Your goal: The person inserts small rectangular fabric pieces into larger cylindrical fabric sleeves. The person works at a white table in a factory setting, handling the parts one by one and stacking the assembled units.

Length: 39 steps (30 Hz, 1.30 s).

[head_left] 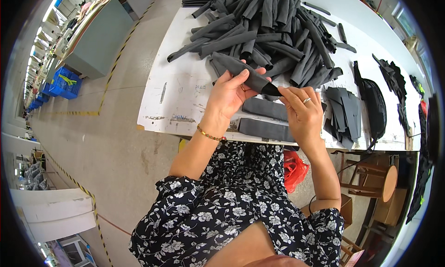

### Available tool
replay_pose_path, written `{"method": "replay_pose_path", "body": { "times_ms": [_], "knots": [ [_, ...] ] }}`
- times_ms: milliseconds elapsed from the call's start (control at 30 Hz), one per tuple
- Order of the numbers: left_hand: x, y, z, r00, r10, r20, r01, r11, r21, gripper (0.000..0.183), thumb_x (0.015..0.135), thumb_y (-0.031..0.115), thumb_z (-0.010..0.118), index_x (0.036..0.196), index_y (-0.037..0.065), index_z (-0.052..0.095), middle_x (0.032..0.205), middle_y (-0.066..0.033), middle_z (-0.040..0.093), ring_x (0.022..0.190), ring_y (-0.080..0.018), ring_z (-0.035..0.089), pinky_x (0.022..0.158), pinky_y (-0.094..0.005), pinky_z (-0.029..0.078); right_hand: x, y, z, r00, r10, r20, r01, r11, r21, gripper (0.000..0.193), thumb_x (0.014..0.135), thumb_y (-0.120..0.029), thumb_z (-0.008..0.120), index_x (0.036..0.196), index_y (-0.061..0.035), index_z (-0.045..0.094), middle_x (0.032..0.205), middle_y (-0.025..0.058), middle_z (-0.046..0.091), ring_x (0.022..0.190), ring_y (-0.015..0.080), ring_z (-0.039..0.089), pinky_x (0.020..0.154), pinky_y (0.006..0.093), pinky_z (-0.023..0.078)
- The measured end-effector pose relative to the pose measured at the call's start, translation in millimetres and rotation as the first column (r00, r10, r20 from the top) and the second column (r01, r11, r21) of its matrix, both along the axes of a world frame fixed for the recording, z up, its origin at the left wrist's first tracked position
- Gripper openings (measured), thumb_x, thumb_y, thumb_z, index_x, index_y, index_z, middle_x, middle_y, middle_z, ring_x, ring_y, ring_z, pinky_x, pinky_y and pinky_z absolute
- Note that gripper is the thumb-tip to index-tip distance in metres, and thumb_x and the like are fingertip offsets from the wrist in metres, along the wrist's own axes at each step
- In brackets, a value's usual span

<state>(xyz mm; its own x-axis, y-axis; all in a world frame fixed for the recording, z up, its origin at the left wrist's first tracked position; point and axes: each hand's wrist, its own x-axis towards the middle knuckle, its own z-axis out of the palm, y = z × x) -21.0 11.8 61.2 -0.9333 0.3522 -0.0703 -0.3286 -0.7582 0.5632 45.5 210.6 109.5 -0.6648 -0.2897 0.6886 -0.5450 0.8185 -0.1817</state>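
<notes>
My left hand (232, 91) is closed around a dark grey rolled fabric piece (238, 73), its thumb on top and fingertips showing past the far side. At the right end of the same piece, the fingers of my right hand (302, 110) pinch the edge, where the fabric curves open. Beyond both hands rises a large heap of similar dark grey fabric tubes (273, 16). Two flat dark strips lie close to me, partly under my right hand: an upper strip (264, 108) and a lower strip (264, 128).
Right of my hands, flat dark pieces (344, 111) overlap beside a black pouch (372, 109). The white table (160, 100) ends just before my body. A wooden stool (387, 183) and a red plastic bag (295, 171) are below it. Blue crates (65, 83) stand across the aisle.
</notes>
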Motion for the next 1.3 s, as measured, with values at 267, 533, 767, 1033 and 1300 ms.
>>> {"method": "replay_pose_path", "body": {
  "times_ms": [267, 533, 767, 1033, 1300],
  "knots": [
    [15, 10, 9, 0.996, 0.072, -0.046, -0.073, 0.997, -0.013, 0.039, 0.102, 0.008, 0.051, 0.139, 0.008, 0.039, 0.130, -0.0288, 0.058, 0.113, -0.0421, 0.064, 0.095, -0.0500, 0.056, 0, -10, -5, 0.991, -0.054, -0.121, 0.069, 0.990, 0.127, 0.042, 0.072, -0.009, 0.075, 0.113, -0.0050, 0.068, 0.101, 0.0031, 0.067, 0.088, 0.0217, 0.060, 0.076, 0.0369, 0.046],
    [36, 39, 19, 0.813, 0.298, -0.500, -0.317, 0.947, 0.050, 0.056, 0.102, 0.017, 0.055, 0.150, 0.009, 0.028, 0.136, -0.0242, 0.055, 0.124, -0.0335, 0.057, 0.105, -0.0474, 0.047, 6, -27, -14, 0.996, 0.072, 0.056, -0.064, 0.987, -0.146, 0.063, 0.075, -0.013, 0.081, 0.130, -0.0014, 0.054, 0.116, 0.0151, 0.060, 0.099, 0.0334, 0.058, 0.085, 0.0441, 0.045],
    [24, 39, 8, 0.897, 0.180, -0.404, -0.161, 0.984, 0.082, 0.027, 0.104, 0.030, 0.051, 0.111, 0.005, 0.061, 0.100, -0.0143, 0.071, 0.129, -0.0319, 0.055, 0.109, -0.0464, 0.042, 14, -7, -23, 0.983, 0.111, 0.144, -0.093, 0.988, -0.124, 0.046, 0.070, -0.001, 0.079, 0.110, -0.0040, 0.056, 0.109, 0.0157, 0.057, 0.094, 0.0348, 0.057, 0.077, 0.0450, 0.047],
    [26, 40, -1, 0.952, 0.153, -0.265, -0.123, 0.984, 0.127, 0.028, 0.104, 0.029, 0.052, 0.114, 0.005, 0.062, 0.118, -0.0176, 0.067, 0.128, -0.0295, 0.055, 0.105, -0.0442, 0.047, 7, -14, -16, 0.969, 0.168, 0.182, -0.153, 0.984, -0.095, 0.038, 0.075, 0.001, 0.077, 0.106, -0.0021, 0.055, 0.104, 0.0177, 0.058, 0.091, 0.0381, 0.060, 0.074, 0.0450, 0.052],
    [37, 56, -4, 0.972, 0.066, -0.225, -0.030, 0.986, 0.161, 0.029, 0.106, 0.029, 0.049, 0.117, 0.005, 0.061, 0.124, -0.0175, 0.065, 0.124, -0.0256, 0.058, 0.108, -0.0411, 0.043, 1, -15, -15, 0.951, 0.234, 0.203, -0.223, 0.972, -0.076, 0.033, 0.080, 0.003, 0.073, 0.106, 0.0000, 0.054, 0.104, 0.0192, 0.060, 0.091, 0.0383, 0.063, 0.073, 0.0442, 0.052]
  ]
}}
